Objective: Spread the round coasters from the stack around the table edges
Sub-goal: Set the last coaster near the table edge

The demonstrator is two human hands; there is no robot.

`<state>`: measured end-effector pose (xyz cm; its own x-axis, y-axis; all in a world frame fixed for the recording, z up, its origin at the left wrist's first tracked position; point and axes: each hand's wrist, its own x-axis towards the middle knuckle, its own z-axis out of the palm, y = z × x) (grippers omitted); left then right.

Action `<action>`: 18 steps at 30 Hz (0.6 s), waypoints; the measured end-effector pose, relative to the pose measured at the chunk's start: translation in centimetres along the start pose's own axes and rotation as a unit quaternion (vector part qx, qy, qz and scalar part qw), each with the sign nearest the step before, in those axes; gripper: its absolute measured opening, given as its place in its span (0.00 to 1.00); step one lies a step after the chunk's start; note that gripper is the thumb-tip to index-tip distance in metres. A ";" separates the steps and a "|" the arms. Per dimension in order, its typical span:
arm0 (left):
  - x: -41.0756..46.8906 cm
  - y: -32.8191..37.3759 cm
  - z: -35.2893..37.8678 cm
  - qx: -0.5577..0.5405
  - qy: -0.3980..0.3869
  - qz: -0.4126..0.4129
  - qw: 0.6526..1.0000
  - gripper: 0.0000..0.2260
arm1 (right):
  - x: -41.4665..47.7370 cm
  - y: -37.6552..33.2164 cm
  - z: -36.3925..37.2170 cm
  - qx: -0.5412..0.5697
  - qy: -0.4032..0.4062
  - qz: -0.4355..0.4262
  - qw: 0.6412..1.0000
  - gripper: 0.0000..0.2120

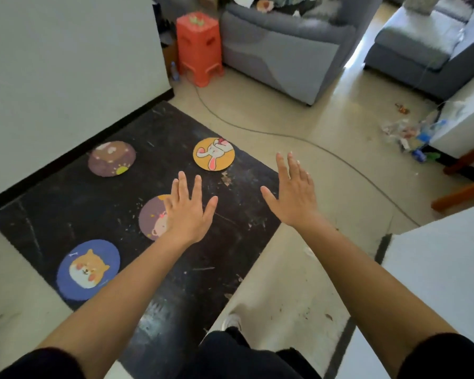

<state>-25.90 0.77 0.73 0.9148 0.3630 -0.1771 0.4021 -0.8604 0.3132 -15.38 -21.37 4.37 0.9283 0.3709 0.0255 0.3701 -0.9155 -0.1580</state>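
Black sleeves [39,362] and bare forearms reach forward from the bottom edge, both hands held flat, palms down. Left hand [188,212] has its fingers [181,184] spread wide and holds nothing; it hovers over the black desk [192,283], covering the right part of a purple round coaster [152,218] with a small bear face. Right hand [293,195] is likewise open and empty, its fingers [282,166] stretched out past the desk's right edge, above the pale floor [298,283]. Just beyond the left fingertips lies an orange coaster with a white rabbit [214,154]. Farther to their left, near the wall, sits a dark purple coaster [111,158]. Below and left of the left wrist rests a blue coaster with a shiba dog [88,270]. All four coasters lie apart from one another.
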 end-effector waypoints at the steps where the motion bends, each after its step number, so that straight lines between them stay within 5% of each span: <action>1: 0.3 -0.9 -0.2 -0.010 0.000 -0.022 1.000 0.33 | 1.5 -1.0 0.4 0.007 -0.011 -0.015 1.000 0.39; 9: 2.6 -7.5 0.8 -0.181 -0.015 -0.269 0.946 0.33 | 11.9 -10.1 4.8 0.053 -0.113 -0.161 0.979 0.38; 14: 3.5 -10.8 4.1 -0.330 -0.028 -0.461 0.823 0.34 | 16.2 -14.6 11.0 0.066 -0.262 -0.220 0.937 0.38; 18: 2.7 -10.8 7.5 -0.436 -0.007 -0.561 0.704 0.23 | 17.6 -17.0 15.8 0.102 -0.407 -0.237 0.876 0.34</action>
<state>-28.00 8.35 -10.08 0.0053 0.6299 -0.7767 0.7471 0.5138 0.4217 -5.89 3.14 -8.12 0.3080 0.7664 -0.5638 0.6167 -0.6120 -0.4951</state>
